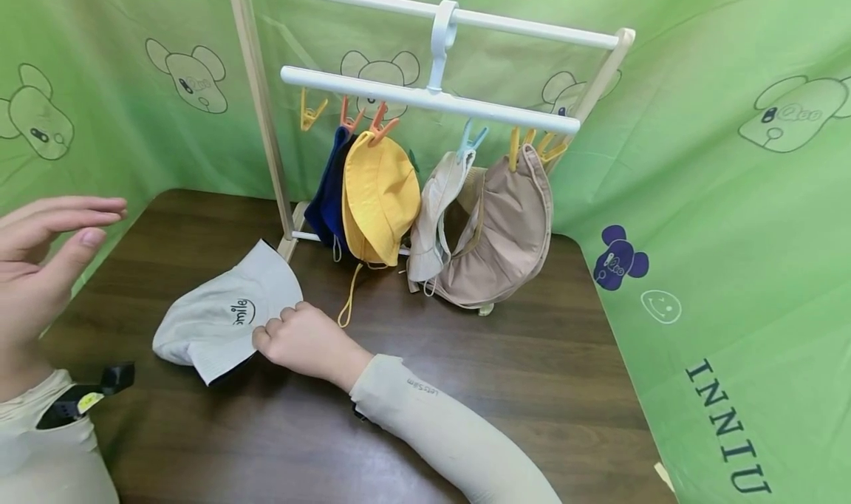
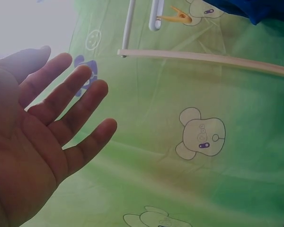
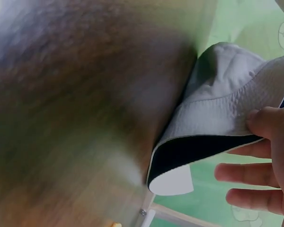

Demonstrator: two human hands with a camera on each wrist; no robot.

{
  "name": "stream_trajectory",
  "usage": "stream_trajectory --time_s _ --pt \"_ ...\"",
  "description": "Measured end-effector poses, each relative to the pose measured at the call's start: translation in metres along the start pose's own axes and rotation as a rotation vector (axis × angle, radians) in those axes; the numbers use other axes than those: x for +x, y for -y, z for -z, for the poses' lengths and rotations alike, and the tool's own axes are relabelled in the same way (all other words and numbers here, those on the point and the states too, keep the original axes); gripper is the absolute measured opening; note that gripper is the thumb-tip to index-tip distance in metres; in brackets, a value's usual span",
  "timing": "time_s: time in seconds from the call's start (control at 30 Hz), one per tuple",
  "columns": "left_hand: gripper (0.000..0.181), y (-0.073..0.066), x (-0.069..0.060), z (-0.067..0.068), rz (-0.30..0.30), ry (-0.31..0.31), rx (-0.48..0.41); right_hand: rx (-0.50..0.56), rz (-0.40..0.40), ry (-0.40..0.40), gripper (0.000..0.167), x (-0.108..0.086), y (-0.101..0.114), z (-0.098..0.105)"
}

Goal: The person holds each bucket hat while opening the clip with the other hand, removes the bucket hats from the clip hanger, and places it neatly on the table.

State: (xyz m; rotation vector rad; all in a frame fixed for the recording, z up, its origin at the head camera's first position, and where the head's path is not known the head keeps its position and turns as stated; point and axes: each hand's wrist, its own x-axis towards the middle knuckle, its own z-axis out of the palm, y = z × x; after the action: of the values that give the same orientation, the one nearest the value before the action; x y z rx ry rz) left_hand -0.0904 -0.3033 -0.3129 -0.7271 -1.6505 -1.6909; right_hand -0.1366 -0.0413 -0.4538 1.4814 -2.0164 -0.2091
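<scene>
A pale grey bucket hat (image 1: 219, 315) with "smile" lettering and a dark lining lies tilted on the table. My right hand (image 1: 302, 341) pinches its brim between thumb and fingers; in the right wrist view the thumb presses the brim (image 3: 213, 113) from above. Away from the hat, at the left edge, my left hand (image 1: 46, 267) is raised over the table with nothing in it. The left wrist view shows that hand (image 2: 52, 127) palm up, its fingers apart and nearly straight.
Behind the hat stands a wooden rack (image 1: 255, 97) with a white hanger (image 1: 425, 99). Clipped to it are a navy hat (image 1: 326, 193), a yellow bucket hat (image 1: 388, 193), a beige hat (image 1: 435, 216) and a brown hat (image 1: 512, 230). A yellow clip (image 1: 309, 112) hangs at the left end.
</scene>
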Motion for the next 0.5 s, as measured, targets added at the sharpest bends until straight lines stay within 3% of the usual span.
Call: stream_trajectory --time_s 0.2,0.43,0.5 --pt "0.017 0.008 -0.003 0.007 0.013 0.022 0.042 -0.017 0.021 0.04 0.031 0.005 0.005 -0.005" --pt "0.015 0.007 -0.002 0.005 -0.002 0.05 0.174 -0.005 0.002 0.053 0.031 0.013 0.009 -0.01" --pt "0.015 0.007 -0.002 0.005 -0.002 0.056 0.171 0.001 -0.007 0.058 0.032 0.016 0.011 -0.011"
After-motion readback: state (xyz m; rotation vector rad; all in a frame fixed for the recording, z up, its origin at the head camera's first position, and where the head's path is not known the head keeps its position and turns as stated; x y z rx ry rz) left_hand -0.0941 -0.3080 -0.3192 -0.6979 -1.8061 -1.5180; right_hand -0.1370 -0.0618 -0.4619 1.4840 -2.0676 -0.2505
